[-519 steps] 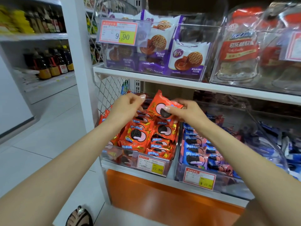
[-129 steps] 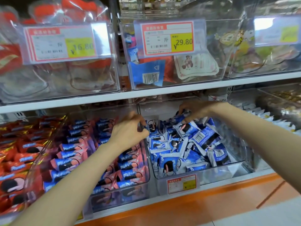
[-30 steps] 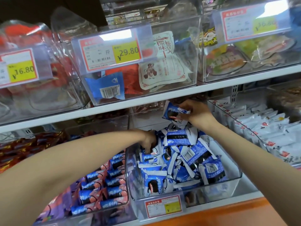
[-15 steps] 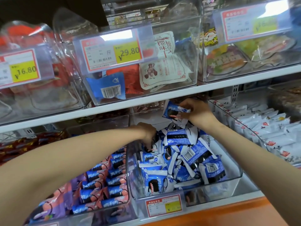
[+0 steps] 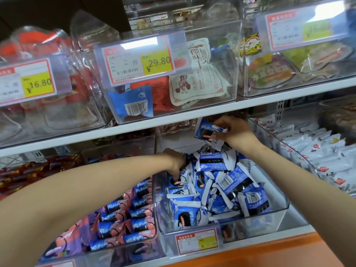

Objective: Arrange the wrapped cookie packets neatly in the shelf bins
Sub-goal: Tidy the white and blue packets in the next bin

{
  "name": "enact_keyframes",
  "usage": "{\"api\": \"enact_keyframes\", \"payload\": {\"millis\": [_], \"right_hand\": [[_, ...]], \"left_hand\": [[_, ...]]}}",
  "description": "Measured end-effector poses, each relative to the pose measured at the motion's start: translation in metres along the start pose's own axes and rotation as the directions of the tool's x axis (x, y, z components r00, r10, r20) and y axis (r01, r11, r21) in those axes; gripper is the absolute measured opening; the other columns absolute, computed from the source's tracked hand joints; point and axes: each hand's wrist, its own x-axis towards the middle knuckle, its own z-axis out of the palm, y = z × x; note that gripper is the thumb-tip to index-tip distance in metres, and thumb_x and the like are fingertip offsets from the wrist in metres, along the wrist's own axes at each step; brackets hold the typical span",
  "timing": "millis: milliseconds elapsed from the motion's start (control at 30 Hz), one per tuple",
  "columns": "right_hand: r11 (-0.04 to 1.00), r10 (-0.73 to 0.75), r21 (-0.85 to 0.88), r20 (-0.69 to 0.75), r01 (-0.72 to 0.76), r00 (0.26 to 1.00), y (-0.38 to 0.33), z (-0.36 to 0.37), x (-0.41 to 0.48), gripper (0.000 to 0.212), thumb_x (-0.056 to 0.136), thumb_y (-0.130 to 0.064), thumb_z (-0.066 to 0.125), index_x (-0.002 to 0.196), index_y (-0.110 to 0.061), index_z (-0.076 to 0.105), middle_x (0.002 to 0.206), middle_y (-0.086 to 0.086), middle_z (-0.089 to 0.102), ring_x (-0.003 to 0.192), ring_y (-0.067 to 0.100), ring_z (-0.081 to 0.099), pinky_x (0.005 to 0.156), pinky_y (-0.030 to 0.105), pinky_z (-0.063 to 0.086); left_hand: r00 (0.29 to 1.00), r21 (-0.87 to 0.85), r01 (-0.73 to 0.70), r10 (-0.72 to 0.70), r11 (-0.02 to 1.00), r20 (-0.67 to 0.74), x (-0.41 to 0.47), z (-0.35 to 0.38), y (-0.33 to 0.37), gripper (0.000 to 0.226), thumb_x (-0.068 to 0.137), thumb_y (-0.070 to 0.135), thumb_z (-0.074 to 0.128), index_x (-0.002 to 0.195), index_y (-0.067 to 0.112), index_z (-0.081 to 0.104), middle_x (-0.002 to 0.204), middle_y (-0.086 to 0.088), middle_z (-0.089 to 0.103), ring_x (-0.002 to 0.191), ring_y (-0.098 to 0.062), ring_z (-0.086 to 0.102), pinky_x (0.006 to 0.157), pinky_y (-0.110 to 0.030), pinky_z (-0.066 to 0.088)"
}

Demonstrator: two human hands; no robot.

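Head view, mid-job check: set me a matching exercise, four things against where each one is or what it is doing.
1. right hand
2. left hand
3. yellow 29.80 price tag
4. white wrapped packets with red marks

A. front of a clear plastic bin, upper shelf
B. fingers down in the jumbled blue-and-white packet pile
C. lower shelf, far right
D. pinching one blue-and-white cookie packet above the pile

Pairs: 1-D, 2-B, 3-A, 4-C.

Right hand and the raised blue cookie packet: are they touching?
Touching. The head view shows the right hand pinching the raised blue cookie packet by its edge.
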Motion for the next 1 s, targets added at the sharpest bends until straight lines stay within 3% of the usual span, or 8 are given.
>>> {"api": "enact_keyframes", "payload": {"millis": [133,267,333,433,600,733,900,1000], "right_hand": [[1.0,-0.008,-0.021,0.008,0.008,1.0,0.0,0.0,-0.002,0.028,0.08,-0.01,0.072,0.106,-0.011,0.064,0.112,0.004,0.065,0.091,0.009,0.052,0.076,0.018,0.036],[1.0,-0.002,-0.019,-0.005,0.001,1.0,-0.002,-0.002,-0.003,0.028,0.08,-0.012,0.072,0.107,-0.013,0.064,0.111,0.001,0.065,0.092,0.009,0.052,0.077,0.019,0.036],[1.0,-0.001,-0.023,-0.017,0.001,1.0,-0.002,-0.004,-0.004,0.027,0.08,-0.012,0.073,0.106,-0.012,0.064,0.106,-0.001,0.064,0.09,0.009,0.052,0.072,0.014,0.036],[0.999,0.0,-0.042,-0.024,-0.001,1.0,-0.004,-0.005,-0.005,0.027,0.08,-0.012,0.073,0.106,-0.012,0.064,0.096,-0.005,0.059,0.087,0.008,0.05,0.058,0.003,0.034],[0.999,0.013,-0.041,-0.01,-0.013,1.0,-0.006,-0.004,-0.005,0.027,0.081,-0.013,0.073,0.106,-0.012,0.064,0.101,-0.005,0.061,0.088,0.007,0.05,0.07,0.012,0.032],[1.0,0.008,-0.021,-0.013,-0.008,1.0,-0.007,-0.004,-0.006,0.027,0.081,-0.012,0.073,0.105,-0.011,0.064,0.1,-0.003,0.061,0.088,0.008,0.049,0.066,0.009,0.03],[1.0,-0.003,-0.03,-0.011,0.003,1.0,-0.009,-0.005,-0.006,0.029,0.08,-0.013,0.073,0.108,-0.01,0.063,0.098,-0.005,0.058,0.088,0.007,0.049,0.059,0.003,0.034],[0.999,0.002,-0.042,-0.009,-0.003,1.0,-0.01,-0.004,-0.006,0.03,0.081,-0.014,0.073,0.109,-0.011,0.063,0.102,-0.004,0.06,0.089,0.007,0.049,0.062,0.008,0.032]], "left_hand": [[1.0,0.021,-0.005,0.005,1.0,-0.002,-0.006,0.0,0.009,0.046,0.089,0.028,0.062,0.127,0.006,0.049,0.119,-0.009,0.055,0.105,-0.022,0.055,0.08,-0.025,0.043],[0.993,-0.062,-0.014,0.007,0.998,-0.116,-0.011,-0.005,0.001,0.048,0.085,0.035,0.066,0.118,0.003,0.054,0.115,-0.011,0.06,0.09,-0.02,0.056,0.079,-0.027,0.047],[0.996,-0.136,-0.088,0.084,0.987,-0.033,-0.017,-0.004,0.007,0.046,0.084,0.029,0.067,0.117,-0.001,0.055,0.11,-0.014,0.061,0.086,-0.02,0.053,0.077,-0.028,0.045],[0.986,-0.076,-0.16,0.163,0.984,0.025,-0.022,0.004,0.016,0.033,0.088,0.023,0.063,0.112,0.0,0.06,0.089,-0.008,0.055,0.078,-0.019,0.049,0.067,-0.029,0.041],[0.98,-0.128,-0.158,0.172,0.979,0.104,-0.016,0.012,0.019,0.035,0.09,0.019,0.06,0.12,0.001,0.056,0.098,-0.007,0.055,0.085,-0.019,0.05,0.076,-0.027,0.043],[0.975,-0.132,-0.153,0.171,0.979,0.145,-0.018,0.011,0.019,0.031,0.09,0.023,0.06,0.112,0.001,0.059,0.099,-0.011,0.057,0.085,-0.022,0.051,0.082,-0.033,0.046],[0.999,0.051,-0.044,0.045,0.998,-0.015,-0.02,0.004,0.016,0.031,0.086,0.025,0.066,0.109,0.004,0.06,0.067,0.0,0.046,0.059,-0.017,0.044,0.053,-0.028,0.039],[0.999,0.092,-0.02,0.023,0.996,-0.037,-0.018,0.003,0.02,0.025,0.088,0.014,0.062,0.109,0.001,0.061,0.063,0.0,0.041,0.054,-0.014,0.04,0.063,-0.027,0.04]]}}
